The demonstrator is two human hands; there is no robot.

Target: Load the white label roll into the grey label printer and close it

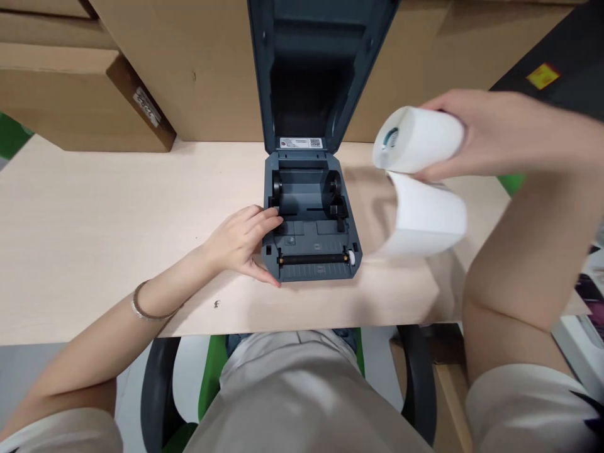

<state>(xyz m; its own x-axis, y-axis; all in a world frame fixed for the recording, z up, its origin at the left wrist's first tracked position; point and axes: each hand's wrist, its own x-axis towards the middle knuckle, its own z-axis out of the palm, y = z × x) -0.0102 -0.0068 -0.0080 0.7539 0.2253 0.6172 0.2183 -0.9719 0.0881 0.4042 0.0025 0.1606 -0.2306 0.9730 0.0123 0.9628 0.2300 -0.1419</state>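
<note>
A dark grey label printer [311,270] stands on the table with its lid [325,38] raised. Inside its bay show two black roll holders and a black roller near the front edge. My left hand [250,242] rests on the printer's left side, fingers over the rim and thumb at the front corner. To the right of the printer, my right hand [453,138] grips a roll of white label paper [415,139] in the air. A loose strip of the paper curls down below the roll. The fingers behind the roll are partly hidden.
Cardboard boxes [56,94] stand at the back left, and a large cardboard sheet or box [212,75] is behind the printer. A dark object with a yellow label [542,75] is at the far right. The light wooden table [117,214] ends just before my body.
</note>
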